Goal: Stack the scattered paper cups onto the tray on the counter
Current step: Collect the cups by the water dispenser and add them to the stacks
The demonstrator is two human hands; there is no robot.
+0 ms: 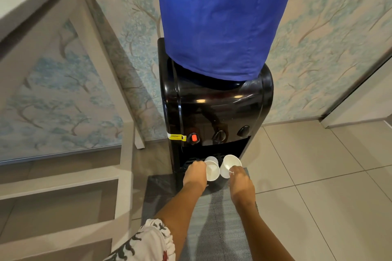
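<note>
I see two nested paper cups [212, 170] gripped in my left hand [195, 172] and a single cup [230, 165] pinched at the rim by my right hand [240, 178], both just before the black water dispenser [214, 108].

I am standing in what looks like a furnished room of a home or a small guest lounge, not a workshop or lab. The wall [331, 34] ahead carries pale wallpaper printed with blue trees. A black floor-standing water dispenser [214, 116] stands against it, its bottle under a blue cloth cover [222, 17], with three taps above the drip bay. To the left is a white table [63, 34] with slanted legs and a lower shelf. The floor [318, 165] is large beige tiles, and a grey woven mat [214, 224] lies near me in front of the dispenser. A door frame edge shows at the far right.
</note>
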